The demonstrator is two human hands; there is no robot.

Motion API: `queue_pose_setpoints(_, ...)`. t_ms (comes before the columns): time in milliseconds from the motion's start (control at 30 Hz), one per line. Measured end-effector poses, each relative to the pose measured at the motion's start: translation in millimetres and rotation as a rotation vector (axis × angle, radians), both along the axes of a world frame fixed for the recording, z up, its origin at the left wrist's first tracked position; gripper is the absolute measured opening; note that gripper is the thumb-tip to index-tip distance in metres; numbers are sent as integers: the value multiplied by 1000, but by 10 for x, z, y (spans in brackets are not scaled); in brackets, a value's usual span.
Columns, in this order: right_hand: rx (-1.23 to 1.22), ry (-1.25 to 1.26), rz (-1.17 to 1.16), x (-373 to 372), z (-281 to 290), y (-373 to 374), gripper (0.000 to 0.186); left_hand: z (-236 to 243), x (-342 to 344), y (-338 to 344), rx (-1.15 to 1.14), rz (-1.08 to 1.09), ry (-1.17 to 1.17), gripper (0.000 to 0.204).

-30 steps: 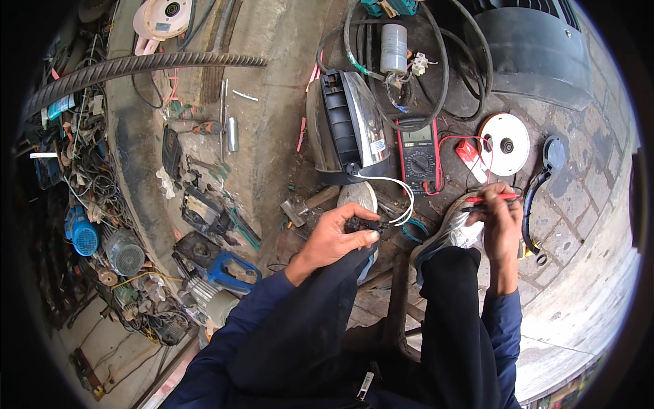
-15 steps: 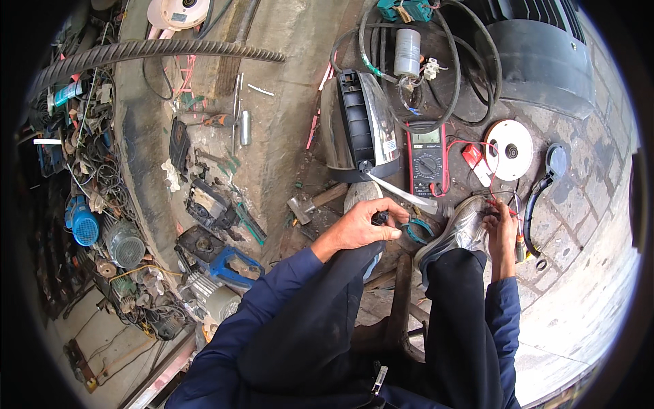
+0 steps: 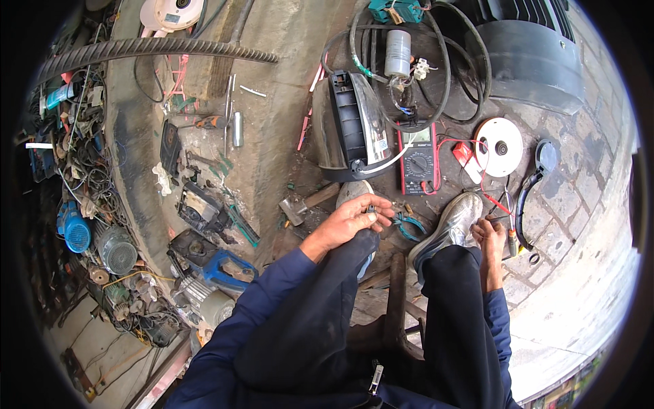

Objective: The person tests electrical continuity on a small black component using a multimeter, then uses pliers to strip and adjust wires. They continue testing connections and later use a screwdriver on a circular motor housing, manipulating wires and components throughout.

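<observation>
My left hand (image 3: 349,222) rests by my left knee, its fingers curled around a small dark part (image 3: 371,210) that is mostly hidden. Beside my right shoe (image 3: 458,221), my right hand (image 3: 490,240) is closed, fingertips pressed together; what they hold is unclear. A red test probe (image 3: 499,203) lies just beyond those fingertips. Its lead runs to a red-framed multimeter (image 3: 417,163) on the ground. Left of the meter stands a clear plastic housing with a black ribbed frame (image 3: 353,123), a white strip (image 3: 395,158) reaching from it across the meter. A teal ring-shaped part (image 3: 411,228) lies between my feet.
A hammer (image 3: 300,210) lies left of my left shoe. Beyond the meter are a silver cylinder (image 3: 398,53) with wires, coiled cable (image 3: 485,68) and a large black finned housing (image 3: 531,65). A white disc (image 3: 499,146) and screwdriver (image 3: 511,243) are right. Motors and scrap crowd the left.
My right hand has drawn back slightly and the red probe now shows apart from its fingertips. The white strip has swung upward over the meter. My left fingers have closed further.
</observation>
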State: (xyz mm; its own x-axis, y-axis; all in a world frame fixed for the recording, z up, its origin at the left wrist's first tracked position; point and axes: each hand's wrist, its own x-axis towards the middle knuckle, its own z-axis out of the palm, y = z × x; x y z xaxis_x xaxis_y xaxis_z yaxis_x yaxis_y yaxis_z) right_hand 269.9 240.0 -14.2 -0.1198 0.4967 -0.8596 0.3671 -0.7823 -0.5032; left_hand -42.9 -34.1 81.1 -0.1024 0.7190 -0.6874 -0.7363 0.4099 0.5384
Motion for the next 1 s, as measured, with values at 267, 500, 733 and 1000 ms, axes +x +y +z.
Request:
queue_pose_setpoints(267,526,-430,426,-26,392,9,66,-153,-17,43,4,149,-240,42)
queue_pose_setpoints(500,252,228,825,-1238,1089,-202,22,-166,93,155,2,64,-169,42)
queue_pose_setpoints(733,254,316,1040,-1681,1210,-312,25,633,-329,-176,-39,41,129,40)
queue_pose_setpoints(1000,195,269,941,-1513,848,-395,25,1480,-2198,-424,-120,159,1053,44)
